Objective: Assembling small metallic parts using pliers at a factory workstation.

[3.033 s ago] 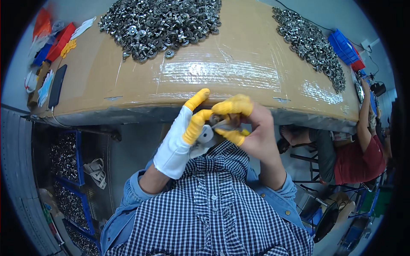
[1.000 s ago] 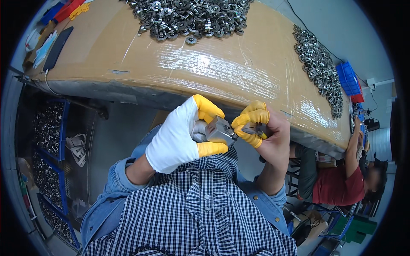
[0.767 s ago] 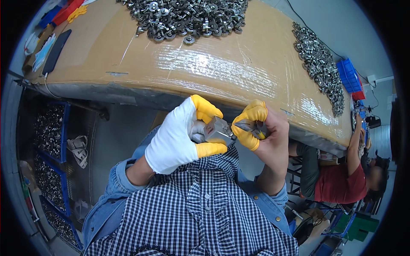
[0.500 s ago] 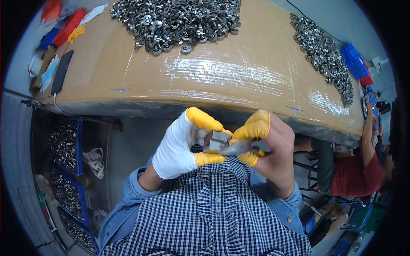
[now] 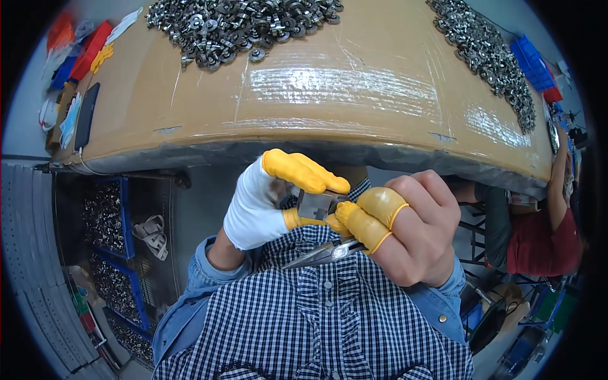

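Note:
In front of my chest, my left hand point(image 5: 263, 202), in a white glove with yellow fingertips, is closed around a small square metal block point(image 5: 312, 205). Yellow finger covers sit on the thumb and forefinger of my right hand point(image 5: 408, 231), and their tips touch the block's right side. Whether those tips pinch a small part there is hidden. A pair of pliers point(image 5: 323, 254) is tucked in the same right hand, its jaws pointing left and slightly down, below the block and apart from it.
Beyond my hands stands a cardboard-topped table point(image 5: 209, 107) bearing a heap of metal wheel-like parts point(image 5: 247, 28) and a second heap point(image 5: 487, 60). A phone point(image 5: 87, 117) lies at its left. Blue crates of small parts point(image 5: 104, 215) stand low left. A person in red point(image 5: 541, 244) sits right.
My right hand has lowered and turned, swinging the pliers from beside the block to beneath it. Its fingertips now meet the block's side. My left hand still holds the block.

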Tool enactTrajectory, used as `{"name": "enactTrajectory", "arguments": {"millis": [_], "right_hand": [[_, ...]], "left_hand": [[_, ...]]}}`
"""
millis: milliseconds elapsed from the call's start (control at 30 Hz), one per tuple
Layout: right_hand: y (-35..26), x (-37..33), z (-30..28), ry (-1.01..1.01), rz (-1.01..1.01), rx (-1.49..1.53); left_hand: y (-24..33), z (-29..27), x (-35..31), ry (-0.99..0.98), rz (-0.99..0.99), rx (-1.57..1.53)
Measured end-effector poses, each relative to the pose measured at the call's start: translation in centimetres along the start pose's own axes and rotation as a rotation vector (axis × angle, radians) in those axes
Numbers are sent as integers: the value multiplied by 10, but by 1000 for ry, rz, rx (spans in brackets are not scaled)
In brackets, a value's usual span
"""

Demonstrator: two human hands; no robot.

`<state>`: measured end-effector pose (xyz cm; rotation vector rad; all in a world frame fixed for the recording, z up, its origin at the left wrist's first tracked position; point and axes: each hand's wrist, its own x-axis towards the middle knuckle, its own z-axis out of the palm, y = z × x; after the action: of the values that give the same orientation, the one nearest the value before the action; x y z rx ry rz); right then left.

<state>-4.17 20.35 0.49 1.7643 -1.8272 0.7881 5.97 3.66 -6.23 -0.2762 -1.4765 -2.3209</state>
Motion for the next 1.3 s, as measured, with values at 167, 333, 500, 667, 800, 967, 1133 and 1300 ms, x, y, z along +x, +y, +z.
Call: {"name": "enactTrajectory", "arguments": {"millis": [167, 333, 500, 667, 800, 967, 1133, 1300], "right_hand": [[-6, 2, 1, 7, 38, -21], [-10, 1, 1, 10, 44, -20], [-6, 0, 1, -5, 0, 0], [-8, 1, 1, -32, -6, 4], [-10, 2, 3, -23, 20, -8], [-4, -2, 4, -8, 52, 32], [-6, -3, 20, 282, 65, 74], [-8, -36, 13, 375, 177, -78]], "left_hand": [[-1, -1, 0, -18, -3, -18], [0, -3, -2, -34, -11, -37], [1, -2, -2, -41, -20, -46], [3, -3, -4, -28, -21, -40], [3, -5, -4, -15, -27, -33], [10, -2, -14, 179, -150, 63], [2, -57, -37, 351, -198, 423], [-17, -77, -17, 293, 78, 1240]]}}
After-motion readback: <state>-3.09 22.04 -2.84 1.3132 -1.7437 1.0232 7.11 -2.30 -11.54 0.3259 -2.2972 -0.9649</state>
